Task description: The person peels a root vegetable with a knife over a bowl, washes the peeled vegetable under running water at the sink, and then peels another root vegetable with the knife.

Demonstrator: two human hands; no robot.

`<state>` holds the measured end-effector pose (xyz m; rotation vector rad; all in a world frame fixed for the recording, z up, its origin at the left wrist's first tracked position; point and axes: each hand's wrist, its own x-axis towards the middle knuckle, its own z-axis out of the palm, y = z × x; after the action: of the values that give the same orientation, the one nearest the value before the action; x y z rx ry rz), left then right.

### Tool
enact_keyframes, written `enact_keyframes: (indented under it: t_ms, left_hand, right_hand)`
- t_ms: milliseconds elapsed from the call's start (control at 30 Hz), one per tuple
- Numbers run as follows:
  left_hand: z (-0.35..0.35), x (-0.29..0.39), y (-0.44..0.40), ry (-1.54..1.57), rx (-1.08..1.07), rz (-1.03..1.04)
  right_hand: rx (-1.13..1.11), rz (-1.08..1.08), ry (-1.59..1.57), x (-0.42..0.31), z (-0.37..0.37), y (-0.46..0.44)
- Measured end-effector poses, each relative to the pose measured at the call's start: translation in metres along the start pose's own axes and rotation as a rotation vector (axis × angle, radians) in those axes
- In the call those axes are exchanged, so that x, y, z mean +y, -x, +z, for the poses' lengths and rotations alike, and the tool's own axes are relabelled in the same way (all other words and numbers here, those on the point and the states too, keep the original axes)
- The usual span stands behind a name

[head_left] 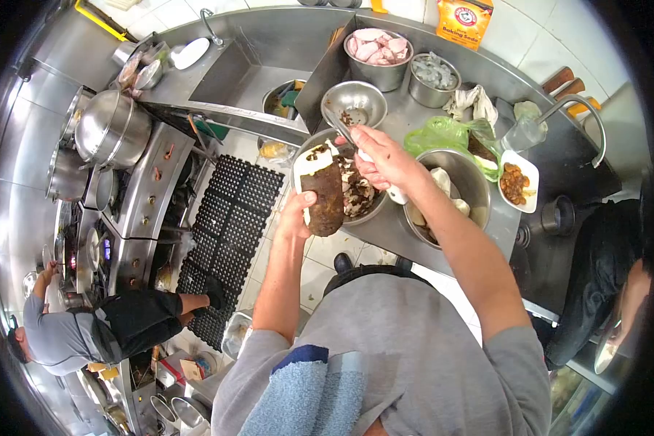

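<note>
My left hand [296, 212] is wrapped round a thick brown-skinned root [322, 198], whose upper end is peeled white with dark patches. In my right hand [384, 161] is a knife [339, 125], its blade pointing up and left over the root's top end. Beneath both hands sits a metal bowl [375, 211] holding dark and pale peelings. To the right, partly behind my right forearm, a larger metal bowl [485, 206] contains white peeled pieces. A smaller bowl [363, 93] with a few brown scraps stands just beyond.
Pots of raw meat [376, 52] and grey pieces [434, 75], a green bag [437, 136] and a white dish of brown food [517, 182] stand on the counter. A sink [251, 73] is upper left. One person [109, 327] is at the stove, another [596, 276] at right.
</note>
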<state>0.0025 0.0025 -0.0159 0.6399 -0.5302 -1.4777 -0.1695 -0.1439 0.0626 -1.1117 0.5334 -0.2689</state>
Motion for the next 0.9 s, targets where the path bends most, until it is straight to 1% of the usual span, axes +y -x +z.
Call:
enact_keyframes:
  t_ms: [67,100,133,167,233,267,367,467,567,667,767,800,867,900]
  left_hand:
    - [-0.006,-0.002,0.0,-0.055,0.091,0.029]
    - [-0.006,-0.001,-0.002,-0.083,0.134,0.044]
    - [-0.006,0.001,-0.005,-0.125,0.124,0.05]
    - [-0.006,0.002,-0.009,-0.11,0.158,0.047]
    - [-0.004,0.003,-0.014,-0.079,0.234,0.044]
    - [-0.003,0.005,-0.013,-0.026,0.203,0.029]
    - [0.013,0.004,-0.01,-0.298,0.234,0.094]
    - [0.022,0.011,-0.01,-0.407,0.216,0.07]
    - [0.026,0.018,-0.008,-0.51,0.22,0.075]
    - [0.03,0.024,-0.005,-0.622,0.208,0.104]
    - [0.027,0.024,-0.004,-0.764,0.198,0.155]
    - [0.026,0.023,-0.005,-0.816,0.199,0.177]
    - [0.025,0.019,-0.005,-0.803,0.221,0.186]
    - [0.024,0.017,-0.004,-0.798,0.233,0.188]
  right_hand:
    - [0.072,-0.047,0.396,0.01,-0.006,-0.004]
    - [0.096,-0.076,0.506,0.014,-0.009,-0.005]
    - [0.124,-0.103,0.618,0.018,-0.012,-0.005]
    - [0.155,-0.127,0.729,0.022,-0.016,-0.006]
    - [0.163,-0.009,0.675,0.007,-0.007,0.008]
    - [0.186,-0.19,0.751,0.023,-0.016,0.001]
    - [0.158,-0.415,0.928,0.03,-0.017,0.007]
    - [0.098,-0.276,0.981,0.007,-0.003,0.023]
    - [0.117,-0.45,1.026,0.008,-0.002,0.027]
    - [0.045,-0.333,1.094,-0.01,0.007,0.037]
    - [0.11,-0.404,1.175,0.003,0.007,0.03]
    - [0.14,-0.394,1.19,0.008,0.008,0.025]
    - [0.196,-0.372,1.218,0.015,0.013,0.016]
    - [0.18,-0.37,1.2,0.015,0.016,0.015]
